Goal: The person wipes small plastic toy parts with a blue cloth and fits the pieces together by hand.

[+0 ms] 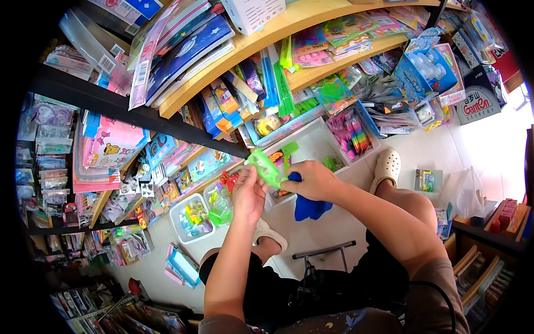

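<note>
My left hand (250,192) pinches a bright green, flat plastic piece (262,166) with pale marks or cut-outs; its exact kind is unclear. My right hand (312,181) is closed on a blue cloth (310,208), which hangs below the fingers. Its fingertips meet the lower right end of the green piece. Behind both hands a white plastic bin (317,139) holds a few green and coloured items. Another white tub (191,227), with yellow and blue small items, stands on the floor left of my left forearm.
Wooden shelves (289,19) packed with stationery and toys curve across the front. A black shelf post (139,118) crosses at the left. A box of rainbow-coloured items (354,134) adjoins the bin. On the right floor lie a small package (428,181) and a clear plastic bag (466,192).
</note>
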The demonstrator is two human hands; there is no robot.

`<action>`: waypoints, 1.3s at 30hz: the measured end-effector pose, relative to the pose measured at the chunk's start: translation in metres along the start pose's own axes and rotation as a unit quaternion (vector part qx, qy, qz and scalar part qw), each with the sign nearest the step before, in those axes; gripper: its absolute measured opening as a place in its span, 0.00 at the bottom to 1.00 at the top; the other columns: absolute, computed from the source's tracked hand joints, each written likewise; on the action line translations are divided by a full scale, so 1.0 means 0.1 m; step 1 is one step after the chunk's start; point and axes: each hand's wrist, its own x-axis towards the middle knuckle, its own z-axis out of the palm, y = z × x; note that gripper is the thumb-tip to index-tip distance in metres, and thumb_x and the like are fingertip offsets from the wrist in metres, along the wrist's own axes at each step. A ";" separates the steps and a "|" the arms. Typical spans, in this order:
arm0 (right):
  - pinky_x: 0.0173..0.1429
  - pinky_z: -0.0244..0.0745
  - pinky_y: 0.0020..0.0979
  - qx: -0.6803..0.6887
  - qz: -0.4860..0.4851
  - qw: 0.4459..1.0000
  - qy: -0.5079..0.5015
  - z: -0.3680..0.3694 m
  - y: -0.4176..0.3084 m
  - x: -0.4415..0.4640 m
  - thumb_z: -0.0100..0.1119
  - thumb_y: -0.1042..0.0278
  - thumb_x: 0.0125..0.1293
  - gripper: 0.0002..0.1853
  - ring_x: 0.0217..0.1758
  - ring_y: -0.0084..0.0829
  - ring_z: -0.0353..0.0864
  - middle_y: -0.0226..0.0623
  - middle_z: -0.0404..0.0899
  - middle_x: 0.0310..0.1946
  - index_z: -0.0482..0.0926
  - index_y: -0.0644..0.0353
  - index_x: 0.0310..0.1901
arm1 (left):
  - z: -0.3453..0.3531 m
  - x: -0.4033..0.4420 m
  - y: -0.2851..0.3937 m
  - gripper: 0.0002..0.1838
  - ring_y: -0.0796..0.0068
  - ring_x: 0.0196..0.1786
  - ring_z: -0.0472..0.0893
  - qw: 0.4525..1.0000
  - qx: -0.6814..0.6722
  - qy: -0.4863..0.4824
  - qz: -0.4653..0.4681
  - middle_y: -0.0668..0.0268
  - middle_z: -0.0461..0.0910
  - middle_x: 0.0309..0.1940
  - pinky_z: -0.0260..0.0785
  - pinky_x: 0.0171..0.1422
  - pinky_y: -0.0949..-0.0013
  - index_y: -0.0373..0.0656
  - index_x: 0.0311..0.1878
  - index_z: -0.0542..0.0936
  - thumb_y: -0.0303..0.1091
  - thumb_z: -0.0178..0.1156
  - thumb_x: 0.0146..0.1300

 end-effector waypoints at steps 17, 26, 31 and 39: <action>0.41 0.73 0.37 0.112 0.109 0.977 -0.144 0.30 0.09 -0.38 0.61 0.51 0.55 0.22 0.35 0.41 0.79 0.48 0.79 0.37 0.78 0.64 0.41 | -0.06 -0.02 -0.25 0.21 0.60 0.49 0.78 0.979 -0.003 -0.055 -0.198 0.55 0.78 0.43 0.69 0.56 0.60 0.36 0.53 0.70 0.46 0.45 0.69; 0.41 0.71 0.34 0.075 0.095 0.993 -0.010 -0.04 0.08 -0.29 0.58 0.50 0.58 0.22 0.35 0.37 0.78 0.45 0.76 0.31 0.71 0.64 0.40 | 0.07 -0.10 -0.04 0.26 0.65 0.47 0.77 0.985 -0.008 -0.149 -0.090 0.59 0.77 0.43 0.68 0.55 0.62 0.40 0.60 0.67 0.51 0.42 0.69; 0.45 0.72 0.42 0.065 0.090 0.992 0.057 -0.19 0.14 -0.22 0.50 0.55 0.59 0.20 0.39 0.53 0.78 0.56 0.77 0.33 0.63 0.64 0.43 | 0.12 -0.11 0.00 0.30 0.66 0.44 0.75 0.983 -0.052 -0.134 -0.111 0.62 0.74 0.42 0.67 0.52 0.64 0.40 0.62 0.65 0.55 0.41 0.68; 0.40 0.71 0.34 0.091 0.024 0.995 0.036 -0.37 -0.05 -0.10 0.56 0.69 0.55 0.09 0.35 0.37 0.78 0.43 0.77 0.30 0.73 0.65 0.35 | -0.09 -0.06 0.05 0.29 0.69 0.38 0.74 0.960 -0.183 -0.143 -0.155 0.64 0.73 0.38 0.68 0.43 0.69 0.39 0.64 0.62 0.51 0.42 0.69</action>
